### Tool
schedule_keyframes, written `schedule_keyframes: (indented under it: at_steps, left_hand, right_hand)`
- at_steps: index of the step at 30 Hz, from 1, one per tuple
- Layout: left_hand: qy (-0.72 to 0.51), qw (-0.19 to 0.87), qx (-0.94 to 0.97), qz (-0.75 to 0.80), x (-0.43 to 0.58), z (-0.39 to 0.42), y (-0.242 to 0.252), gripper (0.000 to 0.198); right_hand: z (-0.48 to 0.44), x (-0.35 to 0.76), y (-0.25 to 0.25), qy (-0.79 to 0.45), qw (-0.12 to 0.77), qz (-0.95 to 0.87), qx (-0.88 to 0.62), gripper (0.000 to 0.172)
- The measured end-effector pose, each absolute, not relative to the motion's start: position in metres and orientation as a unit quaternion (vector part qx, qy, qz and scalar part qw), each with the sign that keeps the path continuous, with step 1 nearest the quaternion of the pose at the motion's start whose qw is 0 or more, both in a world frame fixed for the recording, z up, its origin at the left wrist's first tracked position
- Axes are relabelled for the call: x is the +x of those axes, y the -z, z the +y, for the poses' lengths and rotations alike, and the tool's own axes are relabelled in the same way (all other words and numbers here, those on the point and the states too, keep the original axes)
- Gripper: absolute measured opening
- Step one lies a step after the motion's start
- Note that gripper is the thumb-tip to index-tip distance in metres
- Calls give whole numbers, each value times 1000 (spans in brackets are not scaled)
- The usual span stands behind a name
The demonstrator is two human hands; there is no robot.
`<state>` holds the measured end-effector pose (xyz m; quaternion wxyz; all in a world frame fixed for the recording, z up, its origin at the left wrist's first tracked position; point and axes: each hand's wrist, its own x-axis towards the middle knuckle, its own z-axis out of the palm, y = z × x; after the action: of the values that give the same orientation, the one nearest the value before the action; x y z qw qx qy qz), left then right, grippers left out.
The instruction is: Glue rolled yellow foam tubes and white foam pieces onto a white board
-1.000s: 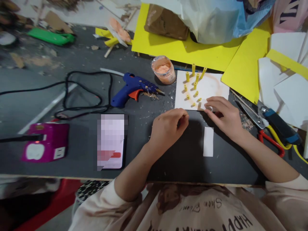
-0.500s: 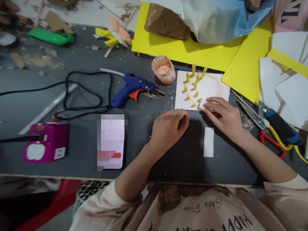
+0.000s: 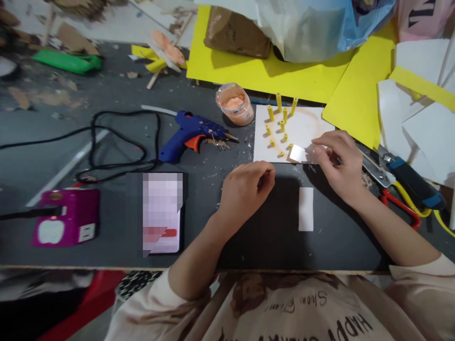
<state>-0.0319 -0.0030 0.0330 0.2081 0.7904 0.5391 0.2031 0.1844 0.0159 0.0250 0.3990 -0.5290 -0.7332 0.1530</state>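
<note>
My right hand (image 3: 337, 158) pinches a small white strip (image 3: 299, 154) between thumb and fingers, at the front edge of a white square board (image 3: 305, 128). Several yellow posts (image 3: 282, 126) of different heights stand upright on that board, and a faint orange curve is marked across it. Curled closed, my left hand (image 3: 247, 187) rests on the dark table just in front of the board's left corner; whatever its fingers may hold is hidden. Between my forearms lies a white rectangular card piece (image 3: 306, 209).
A blue glue gun (image 3: 194, 135) and a tub of orange paste (image 3: 235, 104) are left of the board. Scissors (image 3: 401, 203) and a utility knife (image 3: 414, 180) lie at right. A phone (image 3: 162, 213) and purple box (image 3: 67, 218) sit at left; yellow sheets (image 3: 295, 78) lie behind.
My right hand has drawn back slightly to the right and its fingers have lifted, showing more of the white strip. My left hand stays closed in nearly the same place. The view has shifted slightly.
</note>
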Motion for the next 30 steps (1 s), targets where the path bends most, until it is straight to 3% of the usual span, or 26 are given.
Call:
schedule_keyframes:
  at_steps: [8,19,30]
  left_hand:
    - [-215,193,816,500,-28,-8,-25,19]
    - [-219,189,832,473,-24,-10,-21,29]
    - [-154,89,868,464,-15,-9,-12,44]
  right_hand:
    - [14,181,-13,-169,335,-776,-508,18]
    - [14,177,-13,-186,324,-763,-528,14]
    - [14,176,-12,-180,326,-764,-528,14]
